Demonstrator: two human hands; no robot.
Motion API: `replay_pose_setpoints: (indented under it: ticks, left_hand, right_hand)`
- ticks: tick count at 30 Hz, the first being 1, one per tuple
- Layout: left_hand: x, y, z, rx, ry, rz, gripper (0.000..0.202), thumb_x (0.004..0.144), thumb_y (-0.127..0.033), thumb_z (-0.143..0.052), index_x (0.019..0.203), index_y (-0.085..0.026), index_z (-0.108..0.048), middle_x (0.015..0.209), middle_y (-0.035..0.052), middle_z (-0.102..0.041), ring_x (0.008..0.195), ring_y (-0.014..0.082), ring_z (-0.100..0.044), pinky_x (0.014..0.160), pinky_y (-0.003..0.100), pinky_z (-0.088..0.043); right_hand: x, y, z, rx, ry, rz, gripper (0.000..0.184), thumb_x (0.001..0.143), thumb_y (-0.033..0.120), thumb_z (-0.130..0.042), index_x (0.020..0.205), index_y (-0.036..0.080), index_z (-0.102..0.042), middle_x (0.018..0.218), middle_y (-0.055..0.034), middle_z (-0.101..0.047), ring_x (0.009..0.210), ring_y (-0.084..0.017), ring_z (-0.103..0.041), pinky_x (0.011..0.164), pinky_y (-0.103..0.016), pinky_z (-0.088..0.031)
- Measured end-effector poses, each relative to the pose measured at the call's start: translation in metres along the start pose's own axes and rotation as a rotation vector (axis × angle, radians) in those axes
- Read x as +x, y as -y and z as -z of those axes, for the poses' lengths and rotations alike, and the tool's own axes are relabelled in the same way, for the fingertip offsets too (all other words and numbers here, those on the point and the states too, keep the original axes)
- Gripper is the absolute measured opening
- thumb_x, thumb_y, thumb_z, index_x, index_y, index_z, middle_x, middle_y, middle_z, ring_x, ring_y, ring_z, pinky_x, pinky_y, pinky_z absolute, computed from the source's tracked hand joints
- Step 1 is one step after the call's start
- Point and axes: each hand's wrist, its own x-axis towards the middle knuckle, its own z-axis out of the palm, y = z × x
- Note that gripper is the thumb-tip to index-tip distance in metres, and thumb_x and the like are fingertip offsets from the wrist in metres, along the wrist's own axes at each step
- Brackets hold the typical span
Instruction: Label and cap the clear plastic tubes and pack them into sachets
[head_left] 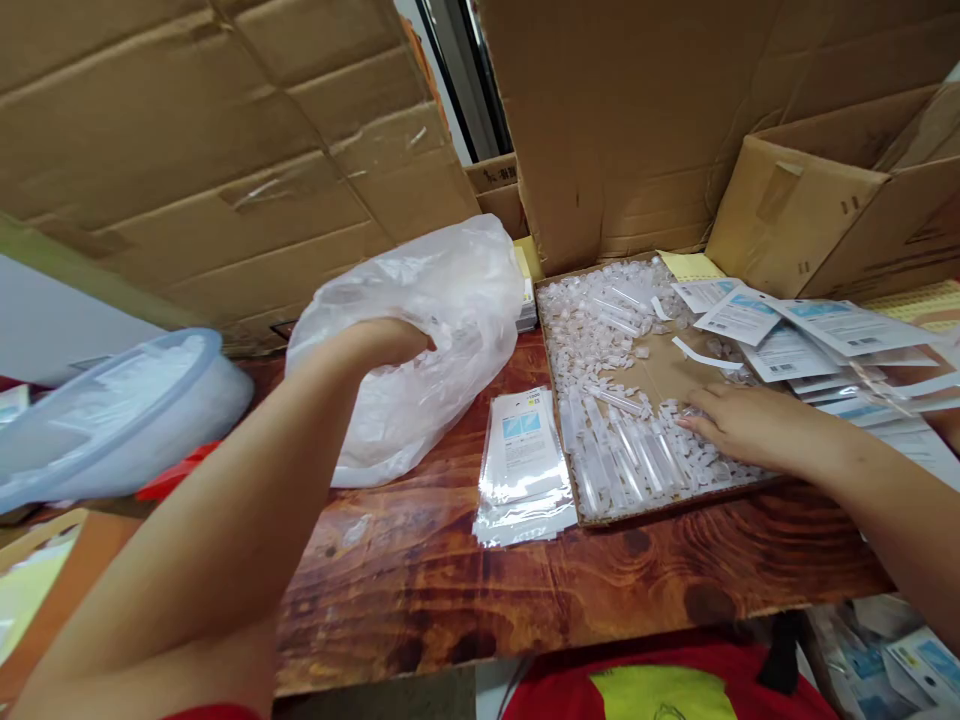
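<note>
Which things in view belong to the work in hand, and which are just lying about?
In use, judging by the hands:
plastic bag, left hand partly hidden in it
small clear pieces, right hand among them
cardboard tray holding those pieces
printed packets between bag and tray, perhaps

Untouched, seemingly just lying about:
pale blue basin, far left
open cardboard box, far right

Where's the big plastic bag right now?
In the head view, the bag sits left of centre on the table, between tub and tray, the left hand partly inside.
</note>
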Motion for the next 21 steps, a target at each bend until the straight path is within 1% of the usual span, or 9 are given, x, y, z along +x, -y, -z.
replay_pose_setpoints:
  ticks: [3,5,7,9,12,15,16,18,21]
  left_hand:
    - [-0.038,-0.027,0.022,0.026,0.069,0.031,0.031,0.084,-0.019,-0.065,0.110,-0.022,-0.081,0.072,0.0039,-0.071,0.076,0.0264,-0.069,0.074,0.037,-0.054]
    - [-0.064,-0.045,0.033,0.013,0.031,-0.042,0.033,0.086,-0.022,-0.062,0.113,-0.027,-0.081,0.075,0.0034,-0.070,0.072,0.0238,-0.068,0.069,0.033,-0.052]
    - [-0.087,-0.061,0.038,-0.055,0.004,-0.103,0.035,0.089,-0.029,-0.060,0.117,-0.028,-0.081,0.075,0.0036,-0.068,0.067,0.0211,-0.065,0.065,0.032,-0.050]
    - [-0.102,-0.077,0.032,-0.158,0.002,-0.191,0.035,0.091,-0.033,-0.060,0.119,-0.031,-0.080,0.073,0.0030,-0.064,0.059,0.0171,-0.059,0.061,0.032,-0.047]
    - [-0.106,-0.103,0.006,-0.338,0.055,-0.410,0.029,0.091,-0.027,-0.062,0.112,-0.030,-0.082,0.069,0.0030,-0.060,0.055,0.0135,-0.051,0.060,0.032,-0.042]
    - [-0.091,-0.126,-0.031,-0.483,0.210,-0.630,0.026,0.090,-0.020,-0.061,0.103,-0.026,-0.083,0.064,0.0024,-0.057,0.054,0.0120,-0.044,0.058,0.031,-0.037]
    - [-0.084,-0.133,-0.043,-0.524,0.265,-0.690,0.023,0.089,-0.020,-0.062,0.101,-0.023,-0.082,0.066,0.0024,-0.058,0.054,0.0111,-0.043,0.057,0.030,-0.036]
    - [-0.068,-0.143,-0.064,-0.627,0.316,-0.794,0.017,0.086,-0.018,-0.065,0.092,-0.019,-0.081,0.075,0.0031,-0.064,0.058,0.0096,-0.044,0.058,0.028,-0.036]
    - [-0.045,-0.151,-0.085,-0.699,0.377,-0.864,0.015,0.083,-0.017,-0.067,0.089,-0.016,-0.080,0.088,0.0040,-0.070,0.066,0.0098,-0.051,0.065,0.026,-0.043]
  right_hand:
    - [0.004,0.005,0.010,0.020,-0.012,0.002,0.045,0.102,0.043,-0.039,0.121,0.015,-0.069,0.123,-0.0221,-0.071,0.111,-0.037,-0.071,0.093,-0.049,-0.054]
    - [0.007,0.009,0.018,0.024,-0.003,-0.007,0.043,0.102,0.042,-0.041,0.119,0.014,-0.069,0.121,-0.0228,-0.071,0.112,-0.037,-0.071,0.093,-0.048,-0.054]
    - [0.010,0.011,0.023,0.019,0.017,0.011,0.040,0.102,0.039,-0.042,0.118,0.013,-0.069,0.125,-0.0227,-0.070,0.117,-0.037,-0.069,0.095,-0.046,-0.053]
    - [0.013,0.010,0.027,0.019,0.044,0.023,0.038,0.102,0.036,-0.042,0.118,0.014,-0.069,0.127,-0.0214,-0.069,0.118,-0.035,-0.068,0.094,-0.044,-0.053]
    - [0.018,0.006,0.029,0.026,0.060,0.000,0.037,0.102,0.034,-0.042,0.120,0.015,-0.068,0.123,-0.0182,-0.073,0.110,-0.033,-0.071,0.088,-0.041,-0.054]
    - [0.023,0.005,0.029,0.015,-0.002,-0.007,0.037,0.101,0.028,-0.043,0.122,0.014,-0.070,0.124,-0.0187,-0.072,0.109,-0.031,-0.071,0.089,-0.039,-0.054]
    - [0.025,0.006,0.029,0.008,-0.030,-0.015,0.038,0.100,0.025,-0.043,0.124,0.012,-0.069,0.128,-0.0204,-0.070,0.110,-0.032,-0.070,0.091,-0.039,-0.054]
    - [0.031,0.008,0.026,-0.011,-0.081,-0.056,0.043,0.098,0.018,-0.042,0.131,0.008,-0.067,0.138,-0.0251,-0.064,0.117,-0.034,-0.067,0.097,-0.041,-0.053]
    - [0.042,0.008,0.020,-0.040,-0.142,-0.112,0.050,0.095,0.010,-0.038,0.138,0.004,-0.062,0.154,-0.0291,-0.049,0.132,-0.037,-0.058,0.105,-0.045,-0.049]
